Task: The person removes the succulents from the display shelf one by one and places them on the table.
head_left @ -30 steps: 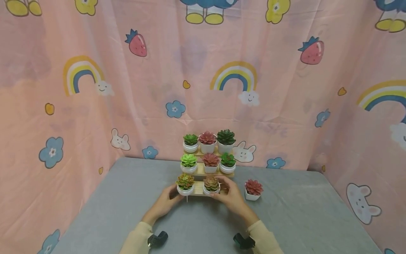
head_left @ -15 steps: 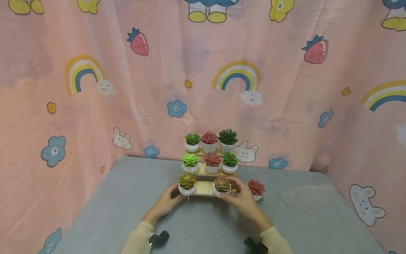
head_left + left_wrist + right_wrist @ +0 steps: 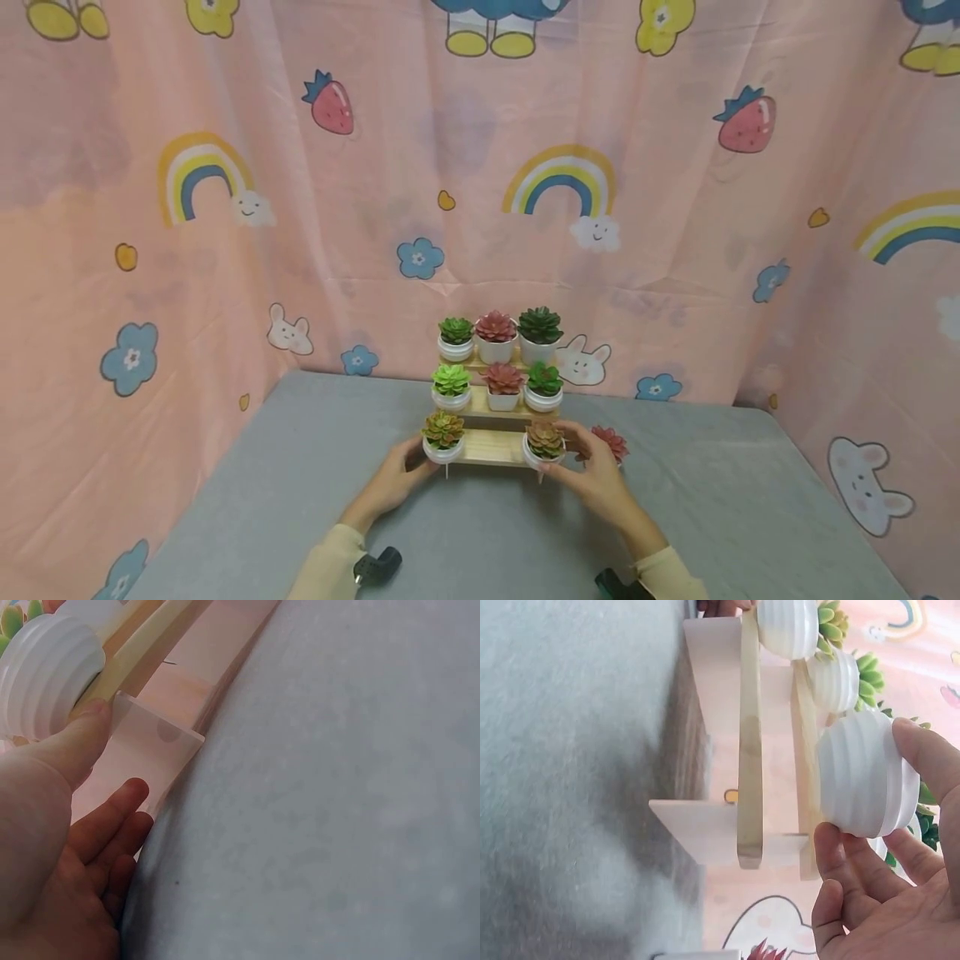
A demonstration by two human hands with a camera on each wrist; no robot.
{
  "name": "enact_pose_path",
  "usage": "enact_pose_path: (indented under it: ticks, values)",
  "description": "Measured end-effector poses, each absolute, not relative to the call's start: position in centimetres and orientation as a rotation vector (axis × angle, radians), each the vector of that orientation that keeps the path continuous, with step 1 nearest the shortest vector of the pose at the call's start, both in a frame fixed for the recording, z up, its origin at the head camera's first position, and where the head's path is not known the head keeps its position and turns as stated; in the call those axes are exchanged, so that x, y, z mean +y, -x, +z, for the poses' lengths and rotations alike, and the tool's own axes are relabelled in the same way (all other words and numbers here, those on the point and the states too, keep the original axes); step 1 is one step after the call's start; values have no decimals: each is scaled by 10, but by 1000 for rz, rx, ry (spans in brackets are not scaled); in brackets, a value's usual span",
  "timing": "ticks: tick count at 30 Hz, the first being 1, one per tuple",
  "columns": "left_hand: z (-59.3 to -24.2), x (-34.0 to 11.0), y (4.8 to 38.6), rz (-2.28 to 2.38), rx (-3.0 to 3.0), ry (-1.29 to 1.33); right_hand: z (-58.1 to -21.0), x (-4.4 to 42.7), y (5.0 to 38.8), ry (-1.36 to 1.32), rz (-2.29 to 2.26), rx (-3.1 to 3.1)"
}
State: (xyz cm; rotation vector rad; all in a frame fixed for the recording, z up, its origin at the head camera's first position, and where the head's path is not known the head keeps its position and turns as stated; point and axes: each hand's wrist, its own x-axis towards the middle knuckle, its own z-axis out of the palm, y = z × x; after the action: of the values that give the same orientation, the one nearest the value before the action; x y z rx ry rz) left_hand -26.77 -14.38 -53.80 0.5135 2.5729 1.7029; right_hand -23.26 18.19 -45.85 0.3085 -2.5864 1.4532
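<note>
In the head view a three-tier wooden stand (image 3: 491, 447) carries small artificial succulents in white pots. My left hand (image 3: 390, 475) is at the bottom tier's left end, beside a green-orange succulent (image 3: 443, 432); in the left wrist view its thumb (image 3: 88, 731) presses the plank edge, several other fingers loosely bent by the white support. The index finger is hidden there. Between thumb and fingers, my right hand (image 3: 600, 483) grips the ribbed pot of a brownish succulent (image 3: 544, 440) at the bottom tier's right end. This pot (image 3: 862, 772) appears raised off the bottom plank in the right wrist view.
A red succulent (image 3: 613, 442) stands on the grey table (image 3: 720, 500) just beyond my right hand, partly hidden by it. The middle tier holds a red succulent (image 3: 503, 383) between two green ones. A pink patterned curtain (image 3: 480, 108) hangs behind.
My right hand has carried the brownish succulent rightward along the bottom tier, from near its middle to its right end, and now partly covers the loose red succulent. The left hand stays put.
</note>
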Motion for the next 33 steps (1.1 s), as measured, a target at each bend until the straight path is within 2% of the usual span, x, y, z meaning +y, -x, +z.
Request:
enact_pose_path:
  ticks: [24,33]
  values:
    - [-540,-145,268,1692,2586,-497,-450,226,225,-333,1464,-2491]
    - [-539,-144,268,1719,2566,-514,-444,245,224,-256,1340,-2484]
